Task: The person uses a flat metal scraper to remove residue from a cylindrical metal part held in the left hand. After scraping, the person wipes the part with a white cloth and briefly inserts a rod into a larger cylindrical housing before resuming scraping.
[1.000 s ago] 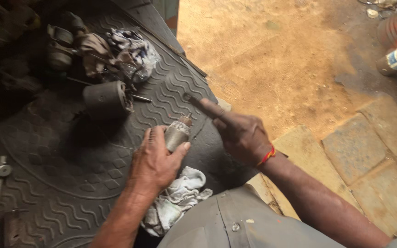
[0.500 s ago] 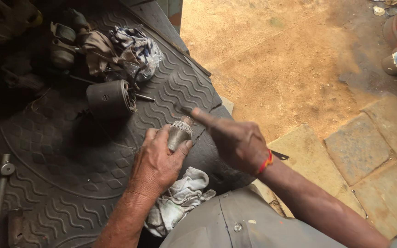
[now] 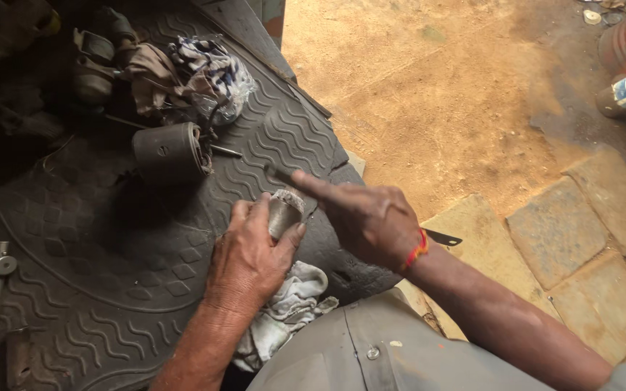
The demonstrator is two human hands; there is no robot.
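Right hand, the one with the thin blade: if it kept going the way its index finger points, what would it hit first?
Probably the dark cylindrical housing on the rubber mat. The right hand points up-left, its blade passing above the part in the left hand; depth is unclear.

Both forearms are bare, no sleeves down this far, no gloves on either hand. The right wrist has a thin thread bracelet (image 3: 418, 250), red with a bit of orange-yellow in it, sitting right where the hand meets the arm. Down at 6 o'clock there's a grey shirt (image 3: 371, 347), kinda dusty, with 1 small round metal snap button (image 3: 372, 352) and a few pale specks near it.
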